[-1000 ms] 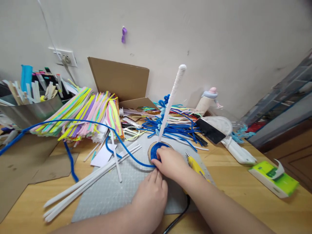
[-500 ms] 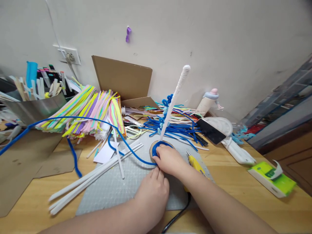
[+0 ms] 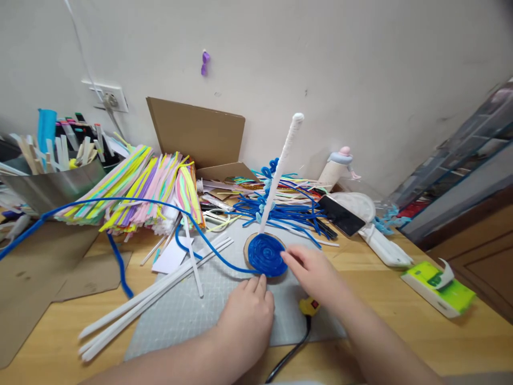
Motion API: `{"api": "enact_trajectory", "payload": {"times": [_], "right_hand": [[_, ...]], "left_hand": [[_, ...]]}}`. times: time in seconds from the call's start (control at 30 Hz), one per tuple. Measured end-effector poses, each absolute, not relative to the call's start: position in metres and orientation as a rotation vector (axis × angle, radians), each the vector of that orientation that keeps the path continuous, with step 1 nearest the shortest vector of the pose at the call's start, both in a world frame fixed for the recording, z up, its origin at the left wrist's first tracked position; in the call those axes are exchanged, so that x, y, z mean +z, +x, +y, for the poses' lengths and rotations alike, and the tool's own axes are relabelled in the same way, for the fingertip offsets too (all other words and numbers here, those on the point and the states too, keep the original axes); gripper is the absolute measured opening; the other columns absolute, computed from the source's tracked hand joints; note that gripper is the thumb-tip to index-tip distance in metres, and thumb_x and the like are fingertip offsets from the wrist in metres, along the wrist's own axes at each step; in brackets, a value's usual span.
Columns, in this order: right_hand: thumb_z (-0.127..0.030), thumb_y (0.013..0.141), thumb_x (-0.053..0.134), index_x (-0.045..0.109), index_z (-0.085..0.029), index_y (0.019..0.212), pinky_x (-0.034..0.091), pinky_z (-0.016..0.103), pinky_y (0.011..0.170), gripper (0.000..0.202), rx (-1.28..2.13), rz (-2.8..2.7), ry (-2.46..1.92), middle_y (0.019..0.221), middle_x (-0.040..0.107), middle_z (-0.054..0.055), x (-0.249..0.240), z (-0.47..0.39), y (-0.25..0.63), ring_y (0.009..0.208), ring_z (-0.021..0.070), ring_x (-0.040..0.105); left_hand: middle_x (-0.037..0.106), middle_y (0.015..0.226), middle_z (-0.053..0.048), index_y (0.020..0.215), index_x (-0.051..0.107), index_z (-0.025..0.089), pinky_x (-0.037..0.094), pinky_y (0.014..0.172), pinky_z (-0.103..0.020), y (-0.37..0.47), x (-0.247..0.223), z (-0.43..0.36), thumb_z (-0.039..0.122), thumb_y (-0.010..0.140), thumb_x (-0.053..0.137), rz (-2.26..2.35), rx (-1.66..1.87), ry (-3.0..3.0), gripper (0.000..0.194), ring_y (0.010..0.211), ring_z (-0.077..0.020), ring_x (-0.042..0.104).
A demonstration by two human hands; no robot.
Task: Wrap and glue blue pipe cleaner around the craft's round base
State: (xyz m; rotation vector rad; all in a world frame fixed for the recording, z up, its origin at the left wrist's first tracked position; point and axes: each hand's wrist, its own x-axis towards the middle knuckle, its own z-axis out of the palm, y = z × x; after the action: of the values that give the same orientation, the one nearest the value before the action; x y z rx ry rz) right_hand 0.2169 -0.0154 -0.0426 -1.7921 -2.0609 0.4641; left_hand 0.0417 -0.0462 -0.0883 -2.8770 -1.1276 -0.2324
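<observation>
Across the pale wooden worktop point(image 3: 385, 289), a grey gridded cutting mat point(image 3: 180, 315) lies at the near middle. Over it are both hands: the left hand point(image 3: 246, 313) has its fingers bent close together, tips at the disc's near edge; the right hand point(image 3: 310, 267) has thumb and forefinger nearly together at its right edge. Whether either grips or only presses, I cannot tell. A long blue fuzzy cord point(image 3: 218, 259) runs in from the left to the near edge of the flat blue spiral coil point(image 3: 267, 255), between the hands. The coil covers most of its round brown base point(image 3: 246, 251); the winding looks well advanced, with a bare rim at the far left and loose cord left over. By its far edge a white wrapped stick point(image 3: 282, 155) leans right. The bright green packet point(image 3: 438, 286) at right bears dark printing, too small to read.
</observation>
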Motion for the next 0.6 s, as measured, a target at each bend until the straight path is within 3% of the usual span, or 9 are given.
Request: {"api": "enact_trajectory", "payload": {"times": [0.1,0.23,0.33,0.47,0.6], "right_hand": [[-0.042,0.089,0.039,0.059,-0.021,0.068,0.034,0.026,0.056,0.036,0.534,-2.048,-2.040,0.062,0.062,0.002,-0.055,-0.048,0.239,0.061,0.0174,0.055],[-0.045,0.089,0.038,0.065,-0.027,0.094,0.042,0.031,0.070,0.033,0.726,-1.961,-2.056,0.094,0.070,0.004,-0.072,-0.079,0.257,0.083,0.0223,0.062],[-0.047,0.089,0.039,0.065,-0.030,0.100,0.043,0.035,0.079,0.033,0.765,-1.886,-2.077,0.106,0.067,0.004,-0.078,-0.089,0.265,0.095,0.0243,0.061],[-0.046,0.088,0.039,0.064,-0.027,0.094,0.044,0.034,0.079,0.033,0.607,-1.855,-2.052,0.100,0.064,0.007,-0.086,-0.087,0.276,0.092,0.0236,0.060],[-0.052,0.078,0.051,0.054,-0.021,0.095,0.042,0.031,0.058,0.036,0.444,-1.622,-2.219,0.072,0.062,0.004,-0.104,-0.077,0.287,0.065,0.0216,0.059]], "left_hand": [[0.057,0.125,-0.018,0.098,0.066,0.009,0.046,0.076,-0.035,0.042,-0.089,-0.046,0.021,0.087,0.046,-1.144,-0.202,-2.902,0.025,0.094,-0.0237,0.061],[0.055,0.127,-0.020,0.099,0.065,0.008,0.045,0.074,-0.035,0.043,-0.088,-0.046,0.021,0.087,0.046,-1.155,-0.154,-2.924,0.026,0.093,-0.0234,0.060],[0.054,0.128,-0.020,0.099,0.065,0.008,0.045,0.074,-0.036,0.043,-0.086,-0.047,0.021,0.087,0.044,-1.167,-0.139,-2.935,0.027,0.093,-0.0238,0.059],[0.054,0.128,-0.021,0.100,0.065,0.008,0.044,0.073,-0.036,0.043,-0.084,-0.047,0.021,0.087,0.044,-1.172,-0.128,-2.945,0.028,0.093,-0.0245,0.059],[0.055,0.127,-0.020,0.099,0.065,0.008,0.045,0.074,-0.036,0.043,-0.084,-0.047,0.020,0.087,0.045,-1.184,-0.130,-2.935,0.027,0.093,-0.0241,0.059]]}}
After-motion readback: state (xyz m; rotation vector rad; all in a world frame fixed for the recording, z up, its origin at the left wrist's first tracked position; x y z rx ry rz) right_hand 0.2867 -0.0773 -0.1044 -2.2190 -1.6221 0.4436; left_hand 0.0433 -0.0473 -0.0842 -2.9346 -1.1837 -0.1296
